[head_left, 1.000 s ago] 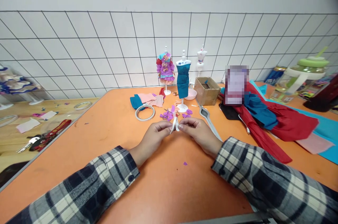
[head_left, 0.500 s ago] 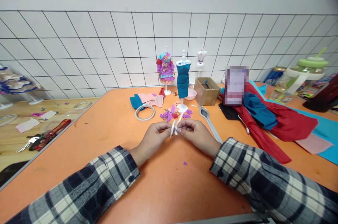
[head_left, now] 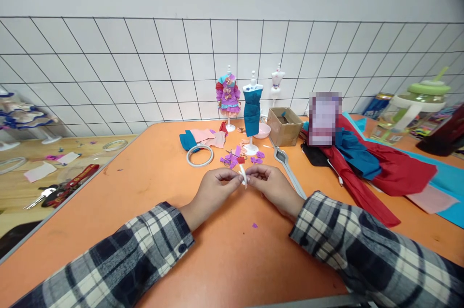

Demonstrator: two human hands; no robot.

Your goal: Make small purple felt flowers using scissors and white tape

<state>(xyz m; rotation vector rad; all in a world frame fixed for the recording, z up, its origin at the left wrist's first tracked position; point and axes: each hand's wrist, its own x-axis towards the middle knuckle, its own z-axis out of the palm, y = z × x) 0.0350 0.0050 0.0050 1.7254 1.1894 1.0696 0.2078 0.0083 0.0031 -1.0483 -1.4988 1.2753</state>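
My left hand (head_left: 213,191) and right hand (head_left: 271,186) meet mid-table (head_left: 152,168), a strip (head_left: 242,171) pinched between them. Just beyond lie scraps (head_left: 232,158), with a tape ring (head_left: 199,155) to their left. Farther back stand 3 dress forms (head_left: 252,110) (by the wall), a box (head_left: 284,125) to their right and cloth (head_left: 362,163) farther right.

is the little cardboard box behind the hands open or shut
Open. The cardboard box on the orange table has no lid or flaps over its top, and its dark inside shows from above.
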